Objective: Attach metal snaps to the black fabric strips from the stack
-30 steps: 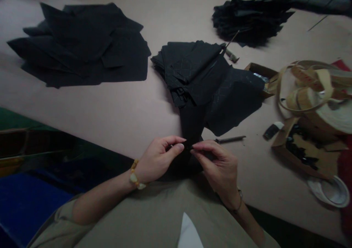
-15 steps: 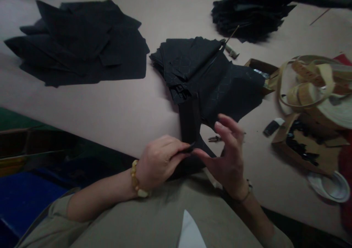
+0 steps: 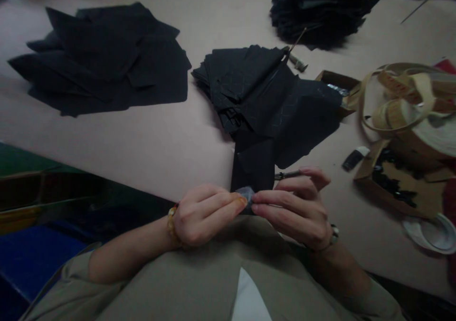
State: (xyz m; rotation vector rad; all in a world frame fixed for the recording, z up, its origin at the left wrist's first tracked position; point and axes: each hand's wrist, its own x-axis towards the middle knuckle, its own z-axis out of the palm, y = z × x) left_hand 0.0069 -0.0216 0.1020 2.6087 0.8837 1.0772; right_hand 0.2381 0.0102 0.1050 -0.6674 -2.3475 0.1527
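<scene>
Close to my body, my left hand is closed, thumb and fingers pinching a small greyish piece. My right hand pinches the same piece from the other side, its fingertips nearly meeting the left ones. Whether this piece is part of the black fabric cannot be made out. Just beyond it a black fabric panel runs from the hands up to a fanned stack of black fabric pieces. A thin metal tool shows by the raised fingers of my right hand; whether they touch it is unclear.
Another pile of black fabric pieces lies at the left, and a third bundle at the back right. On the right are rolls of tan tape, a cardboard box with small black parts, and a white tape ring.
My right hand, spread before, has closed its fingertips on the small piece, which now shows a greyish face. The black panel has turned flatter and wider. The view has shifted slightly.
</scene>
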